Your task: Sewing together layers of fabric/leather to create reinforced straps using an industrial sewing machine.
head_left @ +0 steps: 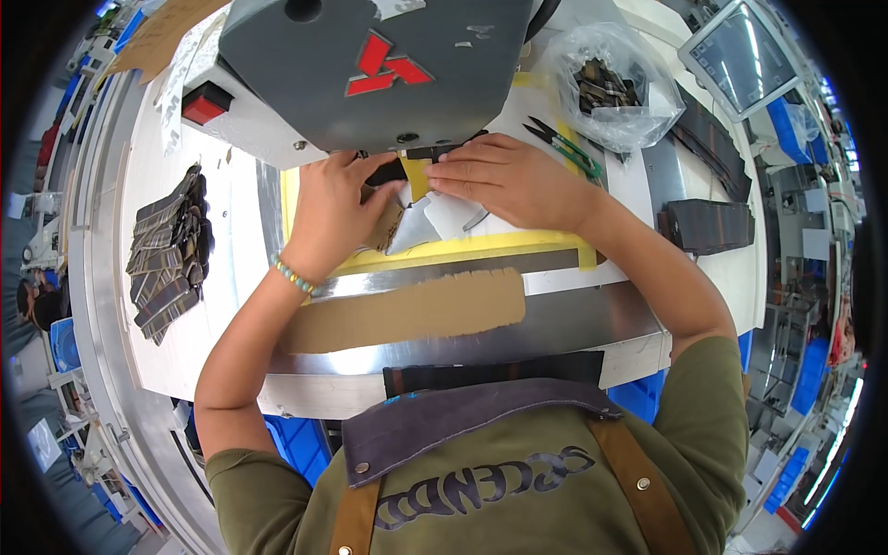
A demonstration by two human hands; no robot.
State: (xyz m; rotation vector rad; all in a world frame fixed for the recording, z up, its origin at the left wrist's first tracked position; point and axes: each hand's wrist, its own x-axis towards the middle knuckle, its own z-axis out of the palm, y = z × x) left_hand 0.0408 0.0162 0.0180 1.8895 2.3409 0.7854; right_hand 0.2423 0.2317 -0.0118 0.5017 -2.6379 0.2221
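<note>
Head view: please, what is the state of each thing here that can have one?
Left hand: fingers bent, at the machine
Right hand: fingers close together, at the machine
Plastic bag: partly filled with fabric pieces
Scissors: lying down
Fabric pile at left: heaped, overlapping
Brown strip: lying flat
Screen: glare, on or off unclear

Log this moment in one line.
left hand: near dark piece; right hand: beside yellow strip; nearby: grey machine head, striped fabric pile, green-handled scissors
</note>
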